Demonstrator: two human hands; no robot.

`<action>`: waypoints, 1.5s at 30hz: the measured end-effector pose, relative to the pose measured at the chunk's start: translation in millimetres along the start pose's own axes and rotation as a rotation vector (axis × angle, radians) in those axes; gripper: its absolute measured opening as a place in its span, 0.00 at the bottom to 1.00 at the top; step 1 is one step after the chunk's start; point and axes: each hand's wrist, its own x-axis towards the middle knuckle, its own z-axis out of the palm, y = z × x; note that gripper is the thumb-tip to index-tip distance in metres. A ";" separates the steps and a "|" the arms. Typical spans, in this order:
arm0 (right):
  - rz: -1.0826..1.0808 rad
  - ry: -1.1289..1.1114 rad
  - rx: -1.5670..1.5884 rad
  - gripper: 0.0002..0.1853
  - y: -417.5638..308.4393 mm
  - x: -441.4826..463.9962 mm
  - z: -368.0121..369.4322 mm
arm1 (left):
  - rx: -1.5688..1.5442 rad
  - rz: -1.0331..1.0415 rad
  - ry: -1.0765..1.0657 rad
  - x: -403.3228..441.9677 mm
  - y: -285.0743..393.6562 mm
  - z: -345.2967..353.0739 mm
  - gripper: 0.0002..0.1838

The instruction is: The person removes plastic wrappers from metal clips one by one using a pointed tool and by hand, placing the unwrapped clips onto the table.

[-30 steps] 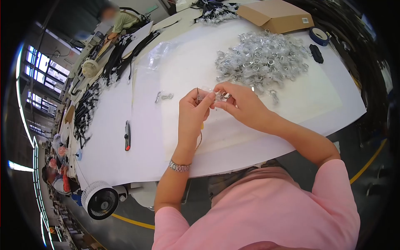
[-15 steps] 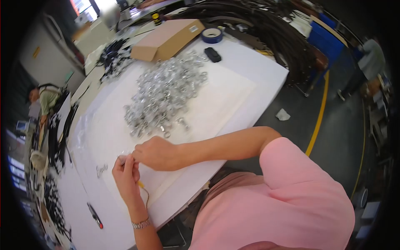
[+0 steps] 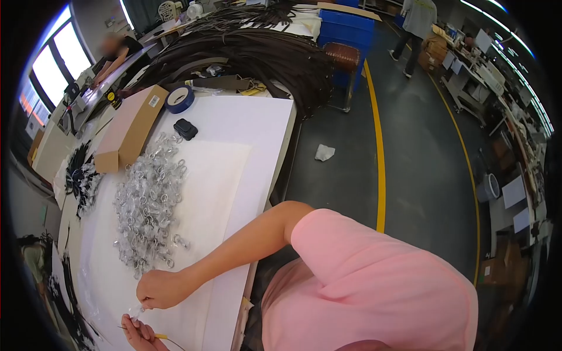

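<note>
The right hand (image 3: 165,289) is turned knuckles up, its fingers drawn into a narrow pinch on a small clear plastic packet (image 3: 137,312), while its forearm runs back in a slanting line to a bent elbow and a soft pink sleeve (image 3: 333,234). Just below it, the left hand (image 3: 138,334) points its curled fingers upward, holding a slim yellow-handled tool (image 3: 160,336) whose thin dark tip pokes out on the far side of the fingers. The packet lies between the two hands, glossy and crinkled; what it contains is too small to tell.

Ahead of the right hand spreads a heap of plastic-wrapped metal clasps (image 3: 149,202), silvery, with round rings glinting through the film, and one wrapped clasp (image 3: 181,241) sits apart near the hand, at the heap's edge. Under everything is the smooth white bench (image 3: 266,126). Farther off, past the heap, stand a brown cardboard box (image 3: 132,128), a round roll of blue tape (image 3: 180,99) and a small black object (image 3: 186,129) with rounded corners
</note>
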 end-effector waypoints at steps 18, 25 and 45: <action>0.224 -0.057 0.135 0.14 14.9 1.5 12.4 | 0.564 0.033 -0.456 -56.4 30.5 56.1 0.21; 0.264 -0.008 0.108 0.13 -9.2 -6.4 6.3 | 0.493 -0.005 -0.461 -50.7 18.9 55.8 0.19; 0.251 -0.018 0.255 0.14 -11.9 -6.4 12.7 | 0.396 0.065 -0.184 -28.7 -19.1 48.8 0.14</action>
